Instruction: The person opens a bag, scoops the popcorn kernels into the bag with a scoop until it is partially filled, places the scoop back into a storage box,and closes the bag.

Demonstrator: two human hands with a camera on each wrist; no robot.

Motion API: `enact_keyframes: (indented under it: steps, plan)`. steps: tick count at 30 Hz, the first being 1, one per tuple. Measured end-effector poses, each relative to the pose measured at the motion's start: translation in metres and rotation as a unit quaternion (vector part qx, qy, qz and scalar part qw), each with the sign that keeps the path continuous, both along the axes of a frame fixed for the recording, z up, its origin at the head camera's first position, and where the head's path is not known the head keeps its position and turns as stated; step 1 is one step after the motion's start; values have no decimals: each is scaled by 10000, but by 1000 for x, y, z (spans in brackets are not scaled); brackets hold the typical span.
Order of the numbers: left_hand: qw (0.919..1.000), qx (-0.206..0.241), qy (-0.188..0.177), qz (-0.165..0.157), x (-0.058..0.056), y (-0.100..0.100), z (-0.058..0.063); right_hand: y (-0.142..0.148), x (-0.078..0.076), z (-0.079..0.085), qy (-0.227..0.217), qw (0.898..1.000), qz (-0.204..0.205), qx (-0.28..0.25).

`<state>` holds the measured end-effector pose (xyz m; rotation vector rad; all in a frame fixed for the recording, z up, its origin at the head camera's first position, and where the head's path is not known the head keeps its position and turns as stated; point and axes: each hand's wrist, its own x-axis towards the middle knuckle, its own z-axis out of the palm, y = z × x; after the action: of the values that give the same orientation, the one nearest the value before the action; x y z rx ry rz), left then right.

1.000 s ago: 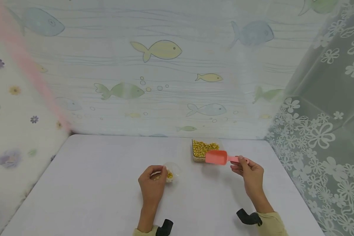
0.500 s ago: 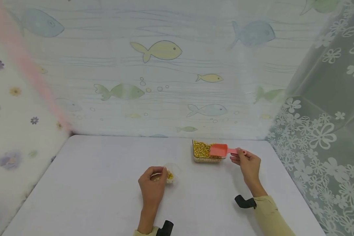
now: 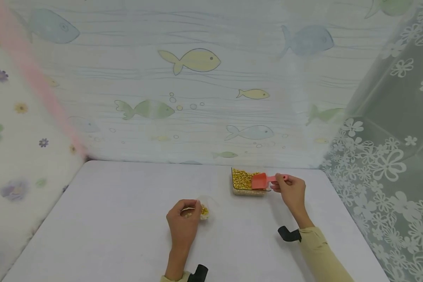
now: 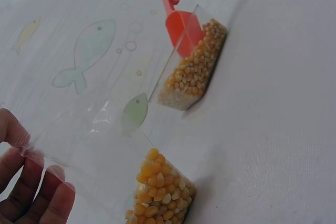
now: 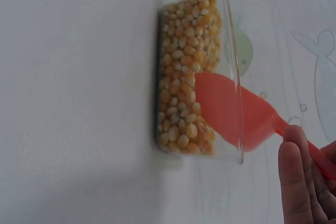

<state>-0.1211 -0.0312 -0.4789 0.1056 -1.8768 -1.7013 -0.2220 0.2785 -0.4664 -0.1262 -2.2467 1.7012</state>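
My right hand (image 3: 291,192) grips the handle of a coral-red scoop (image 3: 259,181) between thumb and fingers. The scoop's blade dips into yellow corn kernels (image 5: 181,51) inside a clear rectangular container (image 3: 248,193), seen through its wall in the right wrist view. Nearer the front, my left hand (image 3: 184,223) pinches the top edge of a clear plastic bag (image 4: 79,140). More corn kernels (image 4: 160,190) fill the bag's lower end, which rests on the table. In the head view, the left hand hides part of the bag.
The white table (image 3: 127,219) meets a fish-patterned backdrop (image 3: 197,117) just behind the container. A flowered sheer curtain (image 3: 384,176) hangs on the right, and a flower-printed cloth (image 3: 24,164) on the left.
My right hand has carried the scoop from in front of the container up over its rim and leftward, blade down into the kernels. The left hand stays in place with the bag.
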Motion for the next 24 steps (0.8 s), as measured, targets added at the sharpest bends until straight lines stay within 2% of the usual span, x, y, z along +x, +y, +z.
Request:
enact_keyframes:
  steps: [4,8,12,18,24]
  plan:
    - [10000,34,27,-36,-2,-1,0,-1,-3,-4,-590,9971,80,-475]
    - [10000,-40,-39,-24,-1,-2,1,1,-5,-8,-1233,9889,28,-829]
    - [9998,-129,-125,10,0,-2,3,3,-5,-10,-1658,9807,31,-1033]
    - [9998,-105,-148,-29,-1,-2,2,6,-4,-11,-2012,9669,119,-1562]
    - [9999,-31,-103,-80,-3,-2,1,8,-4,-12,-2163,9547,180,-2037]
